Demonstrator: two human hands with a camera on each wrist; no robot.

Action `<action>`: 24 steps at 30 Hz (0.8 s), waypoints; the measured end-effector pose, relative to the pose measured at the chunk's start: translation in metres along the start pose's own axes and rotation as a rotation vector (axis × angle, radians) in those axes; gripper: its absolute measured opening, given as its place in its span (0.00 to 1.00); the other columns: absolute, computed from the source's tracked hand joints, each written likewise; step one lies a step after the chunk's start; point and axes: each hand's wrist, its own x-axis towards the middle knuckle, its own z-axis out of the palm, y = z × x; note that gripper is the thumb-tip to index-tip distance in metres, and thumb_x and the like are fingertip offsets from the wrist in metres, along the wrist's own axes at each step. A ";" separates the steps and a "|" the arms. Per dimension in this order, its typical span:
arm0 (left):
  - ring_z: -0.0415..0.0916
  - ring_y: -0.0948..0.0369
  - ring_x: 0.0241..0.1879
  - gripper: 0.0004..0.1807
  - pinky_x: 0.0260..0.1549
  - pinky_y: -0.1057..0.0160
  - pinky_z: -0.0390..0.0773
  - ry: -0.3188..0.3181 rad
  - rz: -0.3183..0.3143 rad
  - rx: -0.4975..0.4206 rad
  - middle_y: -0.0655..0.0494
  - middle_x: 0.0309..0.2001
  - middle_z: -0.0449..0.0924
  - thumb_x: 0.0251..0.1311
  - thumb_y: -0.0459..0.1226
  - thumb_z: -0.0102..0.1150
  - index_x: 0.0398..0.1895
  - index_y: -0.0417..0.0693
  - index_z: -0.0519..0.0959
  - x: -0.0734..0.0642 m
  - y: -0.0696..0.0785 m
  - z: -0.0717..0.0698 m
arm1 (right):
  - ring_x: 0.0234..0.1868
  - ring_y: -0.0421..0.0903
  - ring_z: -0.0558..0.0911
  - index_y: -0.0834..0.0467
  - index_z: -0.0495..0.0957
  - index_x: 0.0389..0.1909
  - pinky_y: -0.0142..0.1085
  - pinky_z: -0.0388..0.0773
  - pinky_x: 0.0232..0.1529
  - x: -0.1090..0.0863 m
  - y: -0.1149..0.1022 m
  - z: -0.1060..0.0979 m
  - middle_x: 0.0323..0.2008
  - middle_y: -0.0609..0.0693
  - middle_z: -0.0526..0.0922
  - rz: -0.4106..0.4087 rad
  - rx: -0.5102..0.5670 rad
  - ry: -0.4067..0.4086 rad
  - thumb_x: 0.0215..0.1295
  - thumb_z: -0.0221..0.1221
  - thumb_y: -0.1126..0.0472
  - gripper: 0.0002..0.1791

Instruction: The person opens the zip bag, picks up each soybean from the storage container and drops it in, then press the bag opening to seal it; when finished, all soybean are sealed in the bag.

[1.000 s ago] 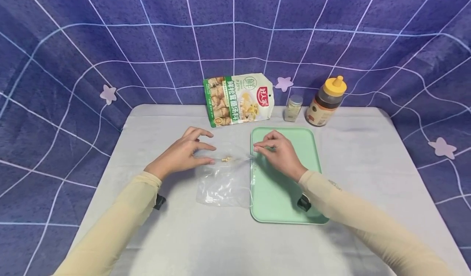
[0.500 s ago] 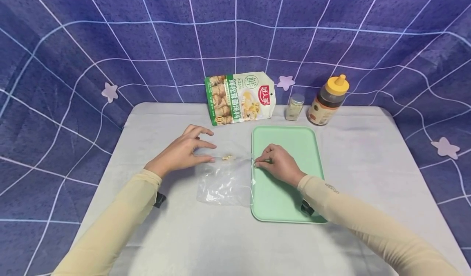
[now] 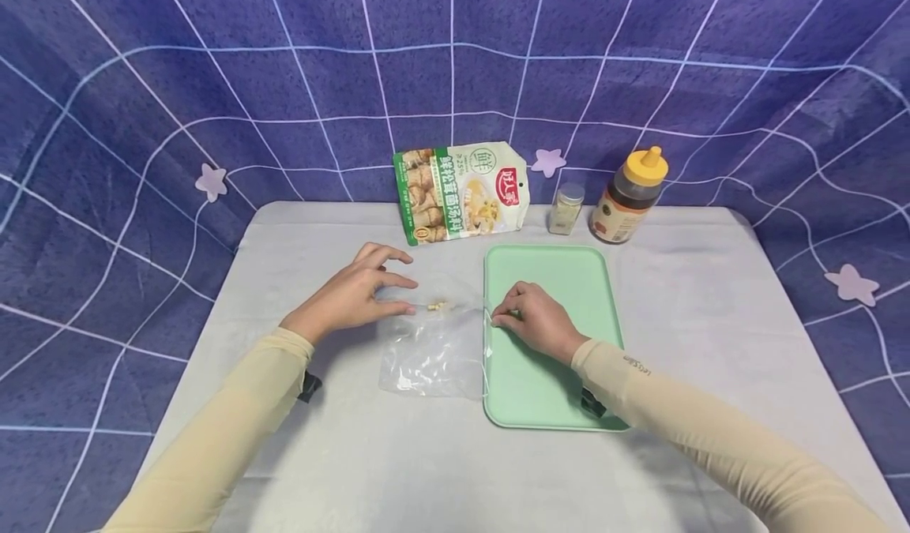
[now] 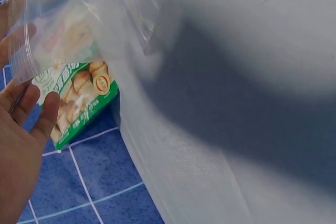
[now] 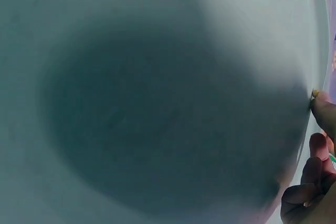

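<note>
A clear zip-top plastic bag (image 3: 430,359) lies on the table, a few small pale yellow pieces (image 3: 437,306) showing near its upper part. My left hand (image 3: 348,292) is at the bag's left side, its fingers apart and its thumb tip right at the bag. In the left wrist view the zip strip (image 4: 26,40) crosses in front of the fingers (image 4: 39,116). My right hand (image 3: 536,320), over the green tray (image 3: 547,395), pinches the bag's right edge between thumb and forefinger. In the right wrist view only part of those fingers (image 5: 323,116) shows.
Behind the bag a green and white pouch with mushroom pictures (image 3: 458,193) leans against the purple curtain (image 3: 298,83). A small capped jar (image 3: 565,209) and a yellow-topped squeeze bottle (image 3: 626,197) stand beyond the tray.
My right hand has come down toward me along the bag's right edge, then stayed nearly still. My left hand has kept its place and spread.
</note>
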 end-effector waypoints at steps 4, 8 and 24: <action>0.57 0.58 0.66 0.25 0.53 0.51 0.72 -0.001 -0.003 0.004 0.60 0.66 0.67 0.58 0.60 0.69 0.52 0.56 0.88 -0.002 0.000 0.000 | 0.43 0.45 0.76 0.52 0.89 0.35 0.42 0.74 0.47 0.001 -0.003 -0.001 0.37 0.43 0.78 -0.004 0.013 -0.005 0.65 0.70 0.57 0.03; 0.57 0.58 0.66 0.24 0.53 0.51 0.72 0.008 0.006 0.016 0.59 0.66 0.68 0.59 0.60 0.69 0.52 0.58 0.88 -0.002 0.000 -0.001 | 0.43 0.46 0.78 0.53 0.89 0.36 0.43 0.74 0.49 0.007 -0.013 -0.015 0.37 0.44 0.79 0.000 0.088 0.057 0.65 0.69 0.59 0.02; 0.58 0.58 0.66 0.26 0.55 0.51 0.72 0.015 0.017 0.029 0.58 0.66 0.68 0.58 0.60 0.69 0.53 0.58 0.87 0.002 0.002 -0.004 | 0.45 0.42 0.75 0.53 0.90 0.42 0.40 0.73 0.45 0.068 -0.099 -0.041 0.41 0.43 0.78 -0.148 0.224 0.156 0.68 0.67 0.57 0.07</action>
